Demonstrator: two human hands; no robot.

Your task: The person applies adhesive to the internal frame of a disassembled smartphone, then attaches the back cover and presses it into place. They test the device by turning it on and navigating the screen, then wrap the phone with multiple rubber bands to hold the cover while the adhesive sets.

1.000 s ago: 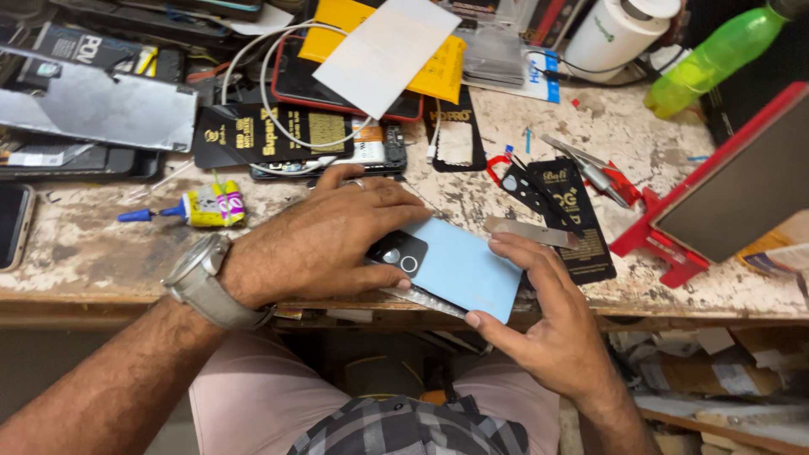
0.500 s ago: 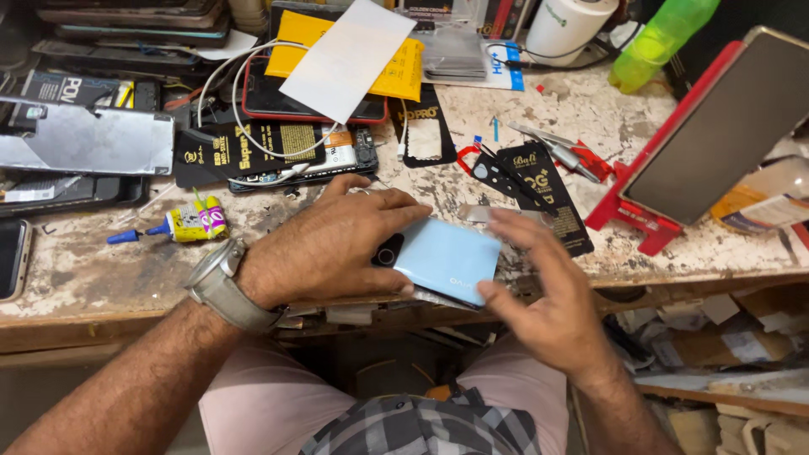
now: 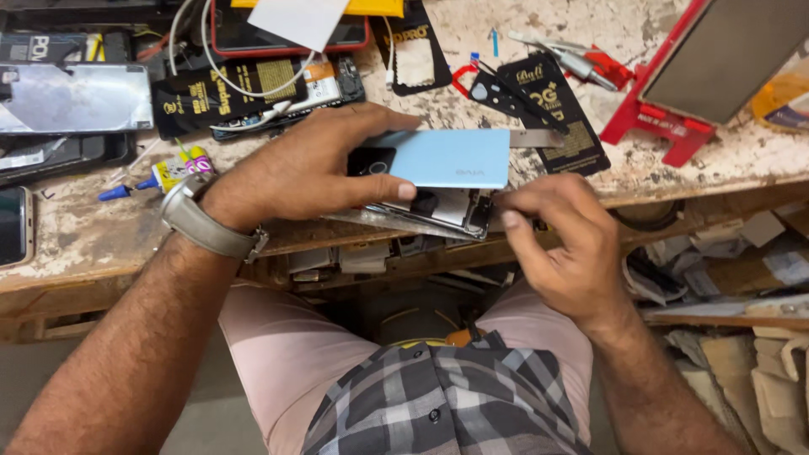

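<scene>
My left hand (image 3: 308,168) grips a light blue phone back cover (image 3: 447,157), lifted away from the phone body (image 3: 438,211) beneath it; the thumb presses on the cover's lower edge. A camera ring shows at the cover's dark left end. The phone's insides are exposed under the raised cover. My right hand (image 3: 560,240) pinches the phone's right end at the lower corner, fingers closed on its edge. A thin metal strip (image 3: 535,137) pokes out to the right behind the cover. Both hands are at the front edge of the worn workbench (image 3: 84,244).
Black accessory packets (image 3: 548,105), red-handled tools (image 3: 602,66), a red phone stand (image 3: 674,126), a glue tube (image 3: 173,173), cables and spare phones (image 3: 72,97) crowd the bench. A phone (image 3: 13,223) lies at far left. Cardboard scraps fill shelves at lower right.
The blue cover has come up off the phone body, exposing the insides. My right hand moved from the cover's face to the phone's right corner. The view shifted closer.
</scene>
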